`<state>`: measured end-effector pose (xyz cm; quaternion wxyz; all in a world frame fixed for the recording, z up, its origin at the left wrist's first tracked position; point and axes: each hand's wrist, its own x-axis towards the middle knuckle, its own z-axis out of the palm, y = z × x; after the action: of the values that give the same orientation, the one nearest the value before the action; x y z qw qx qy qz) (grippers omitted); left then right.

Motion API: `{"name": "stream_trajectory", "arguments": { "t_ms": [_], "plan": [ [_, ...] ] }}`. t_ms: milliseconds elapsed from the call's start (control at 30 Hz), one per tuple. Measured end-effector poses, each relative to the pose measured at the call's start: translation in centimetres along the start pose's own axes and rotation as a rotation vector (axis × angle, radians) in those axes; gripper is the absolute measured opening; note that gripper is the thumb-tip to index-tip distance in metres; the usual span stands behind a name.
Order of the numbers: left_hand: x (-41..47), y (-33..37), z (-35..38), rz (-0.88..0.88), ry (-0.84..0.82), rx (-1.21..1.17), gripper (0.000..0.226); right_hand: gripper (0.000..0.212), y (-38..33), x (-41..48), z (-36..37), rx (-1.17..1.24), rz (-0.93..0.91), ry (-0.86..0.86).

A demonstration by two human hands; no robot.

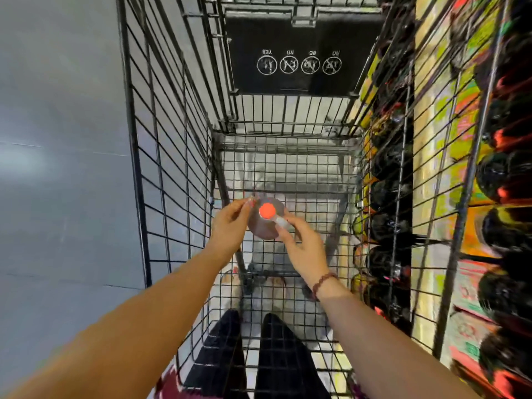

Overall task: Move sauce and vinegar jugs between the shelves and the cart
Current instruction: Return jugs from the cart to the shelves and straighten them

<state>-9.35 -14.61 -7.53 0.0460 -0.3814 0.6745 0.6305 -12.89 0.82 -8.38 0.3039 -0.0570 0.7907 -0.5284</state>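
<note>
Jug (263, 227) is sitting low in the cart (172, 156); fingers (244, 208) of left hand (230, 226) and right hand (302, 243) are gripping only its top, so I'm risking it slipping and tipping.

Both bare forearms are stretched forward, side by side. The jug (263, 227) is gripped between the left hand (230, 226) and the right hand (305, 246), fingers curled on it.

A smooth grey floor (63, 168) fills the left side. Near the bottom edge are two legs in dark trousers (276, 355), a maroon-and-white patterned cloth (169, 384) just beside them. A brown beaded bracelet (324, 283) circles one wrist.
</note>
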Motion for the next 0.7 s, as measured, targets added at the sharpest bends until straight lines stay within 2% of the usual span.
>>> {"name": "stream_trajectory", "arguments": {
  "t_ms": [100, 300, 467, 567, 700],
  "plan": [
    [0.0, -0.1, 0.0, 0.006, -0.005, -0.028, 0.032, 0.021, -0.3, 0.0, 0.2, -0.044, 0.009, 0.037],
    [-1.2, 0.8, 0.3, 0.024, 0.016, -0.040, 0.037, 0.022, -1.3, -0.3, -0.7, -0.148, -0.087, 0.140],
    [-3.2, 3.6, -0.2, 0.031, 0.031, -0.070, 0.023, 0.020, -4.3, -1.1, -2.5, -0.194, -0.201, 0.210],
    [-4.6, 6.7, -0.8, 0.125, -0.051, -0.077, 0.024, 0.017, -7.4, -1.8, -3.4, -0.196, -0.235, 0.276],
    [-6.6, 11.0, -1.8, 0.235, -0.159, -0.113, 0.020, 0.016, -12.3, -3.4, -4.6, -0.069, -0.291, 0.389]
  ]
}}
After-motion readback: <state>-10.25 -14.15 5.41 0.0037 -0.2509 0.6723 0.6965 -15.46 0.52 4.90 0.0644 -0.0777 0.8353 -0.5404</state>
